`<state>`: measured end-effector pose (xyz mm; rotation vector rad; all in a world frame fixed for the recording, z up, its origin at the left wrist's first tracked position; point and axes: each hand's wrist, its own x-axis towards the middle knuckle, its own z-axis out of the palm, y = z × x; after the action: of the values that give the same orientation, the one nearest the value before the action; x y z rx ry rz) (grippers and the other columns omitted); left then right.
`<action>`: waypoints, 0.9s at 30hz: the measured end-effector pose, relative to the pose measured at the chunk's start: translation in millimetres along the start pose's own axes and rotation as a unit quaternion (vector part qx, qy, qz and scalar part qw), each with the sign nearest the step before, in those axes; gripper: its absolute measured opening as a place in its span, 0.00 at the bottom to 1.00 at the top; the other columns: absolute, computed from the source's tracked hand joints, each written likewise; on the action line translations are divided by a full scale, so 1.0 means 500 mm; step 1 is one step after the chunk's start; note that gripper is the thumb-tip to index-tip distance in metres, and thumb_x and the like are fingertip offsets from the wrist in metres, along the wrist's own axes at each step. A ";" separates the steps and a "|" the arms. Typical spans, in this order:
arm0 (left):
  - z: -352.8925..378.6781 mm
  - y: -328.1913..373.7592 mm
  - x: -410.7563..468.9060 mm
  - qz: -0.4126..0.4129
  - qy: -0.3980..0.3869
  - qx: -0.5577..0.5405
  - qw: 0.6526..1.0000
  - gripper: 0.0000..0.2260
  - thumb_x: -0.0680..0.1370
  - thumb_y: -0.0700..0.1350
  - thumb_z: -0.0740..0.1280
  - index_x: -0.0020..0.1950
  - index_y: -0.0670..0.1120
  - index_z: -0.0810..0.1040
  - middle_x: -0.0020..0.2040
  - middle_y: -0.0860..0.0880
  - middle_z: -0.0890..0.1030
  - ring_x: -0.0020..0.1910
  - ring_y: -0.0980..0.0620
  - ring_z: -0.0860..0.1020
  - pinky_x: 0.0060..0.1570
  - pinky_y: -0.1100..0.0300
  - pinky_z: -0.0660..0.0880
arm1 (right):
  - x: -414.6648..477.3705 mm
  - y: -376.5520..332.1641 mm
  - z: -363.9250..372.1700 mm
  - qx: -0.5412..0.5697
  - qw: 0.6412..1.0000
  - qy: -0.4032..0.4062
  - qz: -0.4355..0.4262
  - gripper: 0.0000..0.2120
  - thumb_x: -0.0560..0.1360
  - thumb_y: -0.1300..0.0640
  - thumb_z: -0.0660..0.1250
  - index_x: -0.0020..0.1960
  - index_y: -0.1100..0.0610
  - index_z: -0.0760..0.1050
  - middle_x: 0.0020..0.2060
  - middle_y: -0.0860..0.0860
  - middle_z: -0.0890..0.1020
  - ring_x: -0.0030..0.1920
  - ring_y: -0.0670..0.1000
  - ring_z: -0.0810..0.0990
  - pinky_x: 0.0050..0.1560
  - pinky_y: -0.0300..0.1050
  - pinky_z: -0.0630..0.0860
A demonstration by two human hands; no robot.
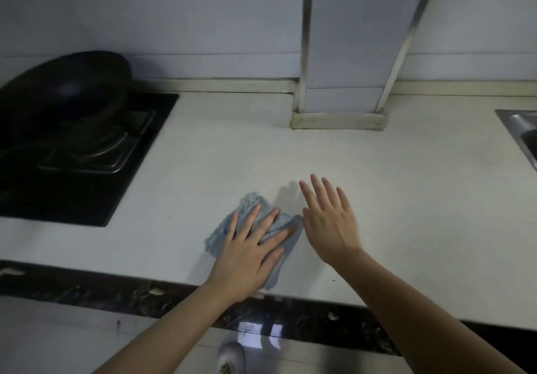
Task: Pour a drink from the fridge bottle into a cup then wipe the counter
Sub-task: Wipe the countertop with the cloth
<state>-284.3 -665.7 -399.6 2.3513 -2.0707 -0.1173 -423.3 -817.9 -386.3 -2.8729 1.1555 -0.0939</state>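
Note:
A crumpled pale blue cloth (250, 202) lies on the white counter (220, 155) near its front edge. My left hand (251, 250) lies flat on the cloth with straight, spread fingers pressing it down. My right hand (329, 219) hovers just right of the cloth, fingers straight and together, holding nothing. No bottle or cup is in view.
A black hob (87, 170) with a dark wok (66, 88) on it sits at the left. A tiled column (340, 106) stands on the counter at the back. A steel sink (520, 129) edge shows at the right. The counter's dark front edge (116, 289) runs below my hands.

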 end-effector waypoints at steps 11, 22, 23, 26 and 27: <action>-0.017 -0.319 -0.116 -0.103 0.013 0.005 0.995 0.23 0.84 0.59 0.42 0.79 0.64 0.46 0.81 0.54 0.51 0.80 0.47 0.47 0.75 0.37 0.52 | 0.055 -0.226 0.049 0.029 0.999 0.020 0.035 0.28 0.79 0.50 0.40 0.77 0.56 0.54 0.76 0.54 0.57 0.77 0.55 0.54 0.75 0.56 0.55; -0.031 -0.379 0.079 -0.180 -0.046 -0.026 0.982 0.26 0.76 0.63 0.28 0.75 0.63 0.29 0.80 0.52 0.34 0.77 0.42 0.32 0.75 0.42 0.33 | 0.053 -0.236 0.067 0.083 0.995 0.039 0.048 0.26 0.81 0.51 0.43 0.78 0.53 0.51 0.77 0.51 0.54 0.77 0.50 0.48 0.76 0.55 0.51; -0.031 -0.364 0.086 -0.163 -0.046 -0.022 0.985 0.26 0.76 0.64 0.27 0.75 0.63 0.29 0.80 0.51 0.34 0.77 0.42 0.32 0.75 0.42 0.33 | 0.052 -0.236 0.067 0.083 0.995 0.038 0.050 0.26 0.81 0.51 0.42 0.78 0.53 0.50 0.77 0.51 0.54 0.77 0.50 0.47 0.76 0.54 0.51; -0.023 -0.314 0.072 -0.088 -0.039 -0.011 0.995 0.26 0.77 0.63 0.28 0.76 0.63 0.29 0.81 0.51 0.36 0.78 0.42 0.32 0.76 0.41 0.37 | 0.051 -0.239 0.069 0.077 0.995 0.037 0.052 0.26 0.81 0.50 0.41 0.78 0.53 0.50 0.77 0.50 0.53 0.77 0.49 0.47 0.76 0.54 0.51; -0.021 -0.303 0.057 -0.062 -0.035 -0.010 0.997 0.26 0.79 0.62 0.30 0.76 0.63 0.30 0.81 0.51 0.37 0.78 0.43 0.33 0.76 0.41 0.38 | 0.051 -0.239 0.069 0.076 0.995 0.038 0.051 0.26 0.81 0.50 0.41 0.78 0.53 0.50 0.77 0.51 0.54 0.77 0.49 0.47 0.76 0.54 0.51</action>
<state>-130.3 -675.1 -398.9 2.4987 -1.9406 -0.2238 -320.1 -748.9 -412.4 -2.6955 1.2474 -0.2767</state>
